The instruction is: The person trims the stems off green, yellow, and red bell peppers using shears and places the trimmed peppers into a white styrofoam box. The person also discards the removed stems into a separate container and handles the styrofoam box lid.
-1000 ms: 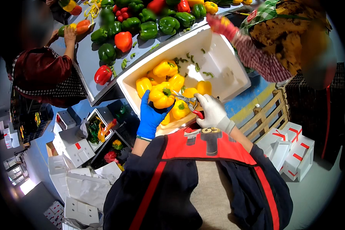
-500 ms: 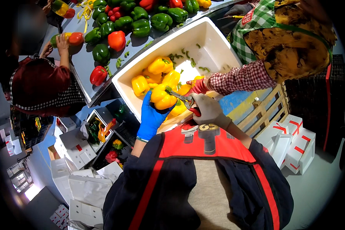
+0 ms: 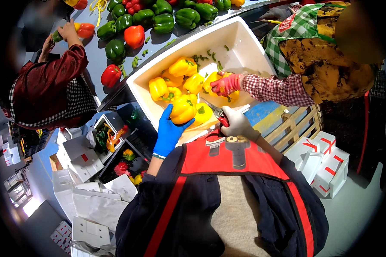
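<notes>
My left hand (image 3: 170,133), in a blue glove, reaches up from below, palm turned up, fingers cupped around a yellow pepper (image 3: 183,109) at the centre of the frame. My right hand (image 3: 238,123), white-gloved, sits just right of centre, closed on red-handled shears (image 3: 224,120), blades pointing up and left. My hands are apart. The pepper is over the near side of the white box (image 3: 240,40), upper centre.
</notes>
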{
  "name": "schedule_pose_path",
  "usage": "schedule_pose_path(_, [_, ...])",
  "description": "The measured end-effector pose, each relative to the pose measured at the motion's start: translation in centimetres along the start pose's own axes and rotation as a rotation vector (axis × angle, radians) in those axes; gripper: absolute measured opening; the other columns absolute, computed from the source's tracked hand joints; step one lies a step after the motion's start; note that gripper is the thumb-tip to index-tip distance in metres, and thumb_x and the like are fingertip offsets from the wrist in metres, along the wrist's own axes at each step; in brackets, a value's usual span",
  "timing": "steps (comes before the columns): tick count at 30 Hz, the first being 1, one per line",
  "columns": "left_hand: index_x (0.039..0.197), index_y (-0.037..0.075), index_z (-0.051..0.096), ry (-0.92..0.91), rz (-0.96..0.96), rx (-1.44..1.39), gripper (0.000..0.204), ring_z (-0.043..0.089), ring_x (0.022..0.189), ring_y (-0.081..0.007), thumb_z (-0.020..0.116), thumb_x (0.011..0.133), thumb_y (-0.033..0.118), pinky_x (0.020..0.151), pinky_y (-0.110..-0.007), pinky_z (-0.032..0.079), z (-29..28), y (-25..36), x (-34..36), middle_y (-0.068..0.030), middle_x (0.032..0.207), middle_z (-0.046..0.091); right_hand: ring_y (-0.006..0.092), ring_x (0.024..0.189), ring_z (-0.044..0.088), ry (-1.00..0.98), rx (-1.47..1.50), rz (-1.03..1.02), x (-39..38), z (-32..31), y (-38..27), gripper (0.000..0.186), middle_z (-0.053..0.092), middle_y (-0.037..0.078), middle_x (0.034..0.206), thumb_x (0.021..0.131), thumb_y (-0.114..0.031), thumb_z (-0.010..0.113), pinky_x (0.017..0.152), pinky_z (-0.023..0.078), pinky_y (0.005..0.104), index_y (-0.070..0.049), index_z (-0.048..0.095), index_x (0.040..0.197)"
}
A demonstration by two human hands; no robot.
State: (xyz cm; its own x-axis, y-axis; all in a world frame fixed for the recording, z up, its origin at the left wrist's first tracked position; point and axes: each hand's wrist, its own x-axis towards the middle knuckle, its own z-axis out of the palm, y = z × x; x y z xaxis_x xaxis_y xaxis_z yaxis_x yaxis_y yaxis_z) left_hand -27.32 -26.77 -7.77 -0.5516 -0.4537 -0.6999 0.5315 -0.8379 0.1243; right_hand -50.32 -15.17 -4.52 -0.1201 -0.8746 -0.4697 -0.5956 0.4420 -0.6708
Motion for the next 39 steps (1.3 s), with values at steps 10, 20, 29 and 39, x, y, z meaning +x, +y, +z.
schedule_pose_path(10, [0.139, 0.008, 0.036, -0.078, 0.919, 1.010, 0.081, 0.049, 0.122, -0.0276, 0.081, 0.071, 0.006, 0.105, -0.037, 0.042, 6.4, 1.7, 0.8, -0.0133, 0.133, 0.046, 0.0394, 0.087, 0.060, 0.048, -0.121, -0.112, -1.8, -1.7, 1.1, 0.036, 0.060, 0.019, 0.087, 0.068, -0.021, 0.068, 0.071, 0.048, 0.0459, -0.005, 0.048, 0.094])
schedule_pose_path(20, [0.132, 0.005, 0.044, -0.071, 0.919, 0.863, 0.067, 0.054, 0.115, -0.0255, 0.080, 0.075, 0.011, 0.100, -0.040, 0.046, 13.3, 5.7, 5.8, -0.0116, 0.125, 0.054, 0.0338, 0.088, 0.064, -0.057, -0.481, -0.089, -3.5, -2.7, 5.1, 0.051, 0.064, 0.017, 0.092, 0.069, -0.039, 0.074, 0.074, 0.052, 0.0455, -0.008, 0.055, 0.105])
schedule_pose_path(29, [0.131, 0.012, 0.053, -0.258, 0.228, 0.217, 0.056, 0.055, 0.117, -0.0353, 0.065, 0.087, 0.044, 0.094, -0.052, 0.049, 25.9, 15.7, 15.4, -0.0152, 0.131, 0.055, 0.0313, 0.076, 0.066, -0.022, -0.440, -0.205, -2.9, -3.2, 5.5, 0.024, 0.063, 0.012, 0.083, 0.086, -0.025, 0.053, 0.058, 0.052, 0.0428, -0.012, 0.056, 0.107])
schedule_pose_path(39, [0.134, 0.005, 0.046, -0.353, 0.418, 0.154, 0.051, 0.050, 0.120, -0.0407, 0.060, 0.093, 0.032, 0.099, -0.051, 0.047, 42.2, 22.2, 27.1, -0.0200, 0.134, 0.050, 0.0267, 0.071, 0.065, 0.064, -0.340, -0.241, -1.8, -1.3, 8.7, 0.033, 0.062, 0.008, 0.080, 0.086, -0.028, 0.058, 0.056, 0.051, 0.0396, -0.017, 0.056, 0.117])
